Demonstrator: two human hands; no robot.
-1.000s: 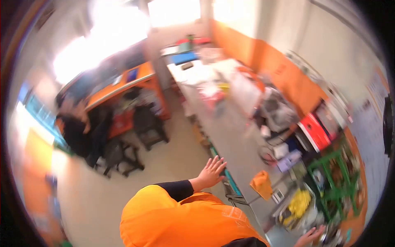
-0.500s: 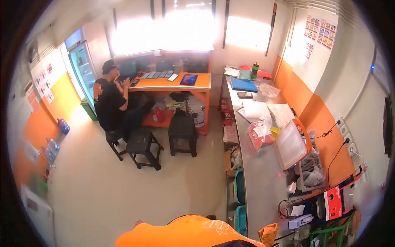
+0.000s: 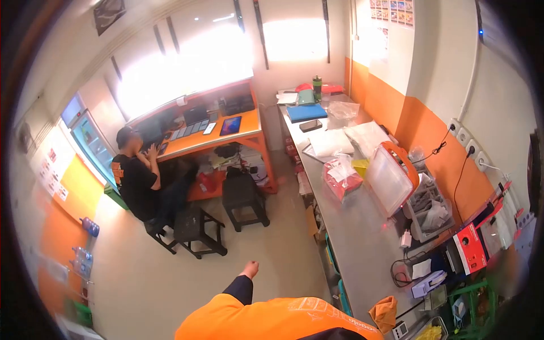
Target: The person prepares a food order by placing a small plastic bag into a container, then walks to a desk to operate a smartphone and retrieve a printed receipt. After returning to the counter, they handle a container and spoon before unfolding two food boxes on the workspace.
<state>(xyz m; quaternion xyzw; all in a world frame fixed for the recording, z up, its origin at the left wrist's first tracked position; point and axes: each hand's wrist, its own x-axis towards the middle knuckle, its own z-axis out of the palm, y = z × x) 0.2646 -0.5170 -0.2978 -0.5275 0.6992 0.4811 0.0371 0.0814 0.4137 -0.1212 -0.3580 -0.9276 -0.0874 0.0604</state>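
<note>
My left hand [image 3: 250, 269] reaches out past the orange shirt [image 3: 272, 320], below a dark sleeve [image 3: 240, 288]. Its fingers look curled into a loose fist, and no object shows in it. It hangs over the bare floor, apart from everything; the black stools [image 3: 245, 201] stand beyond it. My right hand is out of view. To the right runs a long metal table [image 3: 354, 249] holding a red package [image 3: 341, 180], a clear-lidded box [image 3: 390, 180], a blue folder [image 3: 307, 113] and a phone [image 3: 310, 126].
A seated person [image 3: 139, 181] in black, hands raised, is at an orange desk [image 3: 198, 137] with a tablet [image 3: 230, 126] and several phones. Water bottles [image 3: 83, 260] stand along the left wall. A red-fronted machine [image 3: 471, 249] and cables lie at right.
The view has turned and shifted, so the desk and metal table sit further left. My left hand and dark sleeve have come into sight ahead of the shirt.
</note>
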